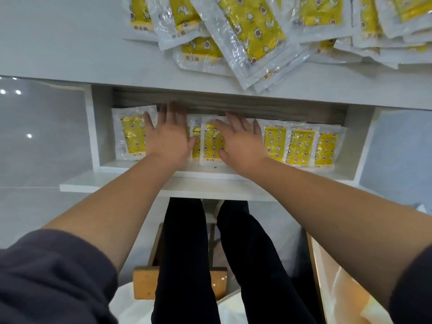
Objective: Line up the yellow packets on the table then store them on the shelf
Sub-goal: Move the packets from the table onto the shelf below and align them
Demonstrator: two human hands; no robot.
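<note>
Several yellow packets in clear wrap lie side by side in a row [300, 146] on the white shelf [201, 170] under the tabletop. My left hand [167, 134] rests flat, fingers spread, on packets left of the middle. My right hand [240, 141] lies flat, fingers apart, on the middle packet [211, 143]. Neither hand grips anything. A loose heap of more yellow packets [252, 31] sits on the white table [58, 43] above, reaching its front edge.
The shelf is a shallow cubby with white side walls [95, 127] and a grey back. Below it are my dark trouser legs [184, 253] and a wooden stool [145, 284]. Glossy grey floor lies on both sides.
</note>
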